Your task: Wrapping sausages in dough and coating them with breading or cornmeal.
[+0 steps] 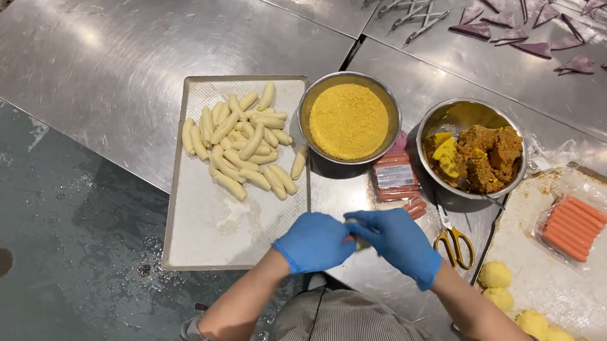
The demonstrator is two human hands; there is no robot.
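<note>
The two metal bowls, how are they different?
The left bowl holds fine yellow crumbs, spread smooth and level; the right bowl holds lumpy brown chunks with a yellow piece. The left bowl sits beside the tray of pale dough sticks; the right bowl sits by the scissors. Both are round, shiny metal.

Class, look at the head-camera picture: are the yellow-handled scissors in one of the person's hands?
No: the yellow-handled scissors lie on the steel table beside the right hand, which, like the left hand, is closed round a small pale piece.
</note>
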